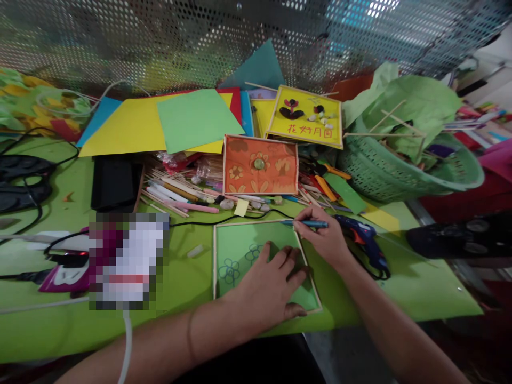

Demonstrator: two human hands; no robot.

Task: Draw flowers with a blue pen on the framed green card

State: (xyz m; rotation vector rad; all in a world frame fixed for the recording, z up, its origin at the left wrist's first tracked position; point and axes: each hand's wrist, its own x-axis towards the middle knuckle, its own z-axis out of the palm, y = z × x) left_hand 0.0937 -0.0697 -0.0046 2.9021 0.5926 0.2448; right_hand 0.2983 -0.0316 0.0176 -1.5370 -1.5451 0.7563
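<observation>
A green card in a thin wooden frame (240, 242) lies on the table in front of me, with blue flower outlines drawn on its left part. My left hand (268, 285) rests flat on the card, fingers spread, pressing it down. My right hand (326, 240) is at the frame's upper right corner, closed on a blue pen (306, 224) whose tip points left onto the card.
A blue glue gun (362, 237) lies just right of my right hand. Behind the card sit an orange framed picture (260, 165), a yellow framed picture (306, 117), loose sticks and pens (176, 194), coloured paper sheets (196, 120) and a green basket (400, 170). Black cables (24, 181) lie at left.
</observation>
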